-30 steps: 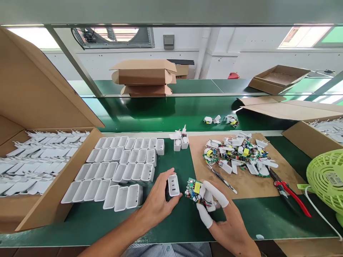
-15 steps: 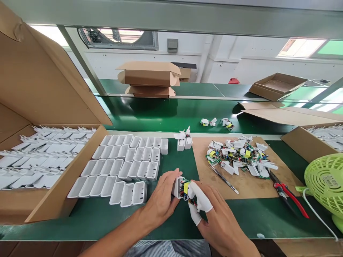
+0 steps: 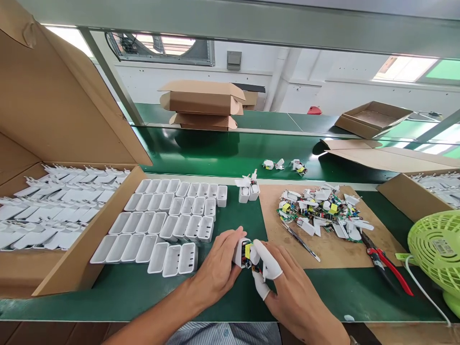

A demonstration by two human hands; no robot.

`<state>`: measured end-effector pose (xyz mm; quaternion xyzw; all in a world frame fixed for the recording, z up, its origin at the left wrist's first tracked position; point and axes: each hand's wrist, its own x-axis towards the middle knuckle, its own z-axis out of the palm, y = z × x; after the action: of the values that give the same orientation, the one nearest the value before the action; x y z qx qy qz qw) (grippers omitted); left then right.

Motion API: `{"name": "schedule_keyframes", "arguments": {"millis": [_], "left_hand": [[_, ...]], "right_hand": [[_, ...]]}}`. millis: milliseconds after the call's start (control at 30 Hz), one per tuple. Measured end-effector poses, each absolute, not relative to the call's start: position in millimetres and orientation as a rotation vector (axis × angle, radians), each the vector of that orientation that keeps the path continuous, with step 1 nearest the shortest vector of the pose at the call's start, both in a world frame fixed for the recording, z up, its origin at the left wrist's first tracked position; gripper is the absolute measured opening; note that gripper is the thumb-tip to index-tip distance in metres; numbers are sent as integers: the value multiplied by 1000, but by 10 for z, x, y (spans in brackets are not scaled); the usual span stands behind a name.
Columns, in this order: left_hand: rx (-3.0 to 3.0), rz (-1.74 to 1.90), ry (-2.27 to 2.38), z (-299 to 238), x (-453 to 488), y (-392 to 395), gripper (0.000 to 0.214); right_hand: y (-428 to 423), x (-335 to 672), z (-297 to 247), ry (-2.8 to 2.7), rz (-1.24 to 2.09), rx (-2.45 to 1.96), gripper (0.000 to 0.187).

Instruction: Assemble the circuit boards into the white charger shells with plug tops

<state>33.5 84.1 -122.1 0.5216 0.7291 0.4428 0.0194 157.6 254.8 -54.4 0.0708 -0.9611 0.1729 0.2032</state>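
Near the front edge of the green bench, my left hand (image 3: 222,261) is closed around a white plastic housing (image 3: 238,253), its open end turned to the right. My right hand (image 3: 283,278), with white finger cots on thumb and forefinger, pinches a circuit board assembly (image 3: 247,251) with a yellow component. The board sits partly inside the housing's mouth; its far end is hidden. Rows of white open housings (image 3: 143,223) stand to the left of my hands. A heap of circuit boards (image 3: 323,208) with white parts lies to the right on a brown board (image 3: 294,256).
Tweezers (image 3: 300,240) and red-handled pliers (image 3: 386,263) lie on the right, beside a green fan (image 3: 436,254). A large carton (image 3: 86,239) of white parts stands at left, another carton (image 3: 409,194) at right. Two filled housings (image 3: 248,191) stand behind my hands. Several boards (image 3: 298,166) lie on the green strip beyond.
The circuit board has gone a little deeper into the housing, my right hand moving slightly left with it. On the green strip behind, the loose boards have shifted left.
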Motion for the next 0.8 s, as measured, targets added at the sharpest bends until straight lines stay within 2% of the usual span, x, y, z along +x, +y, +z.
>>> {"name": "schedule_keyframes", "arguments": {"millis": [533,700,800], "left_hand": [[1583,1411,2193,-1271,321,847,81],[1575,1415,2228,-1245,309,883,81],[1580,1379,2242,-1305,327,869,82]], "right_hand": [[2629,1525,-449,-2754,451,259,83],[2664,1474,-506,-2744,488,304,73],[2658,1458,-572,-2746,521,311,57]]}}
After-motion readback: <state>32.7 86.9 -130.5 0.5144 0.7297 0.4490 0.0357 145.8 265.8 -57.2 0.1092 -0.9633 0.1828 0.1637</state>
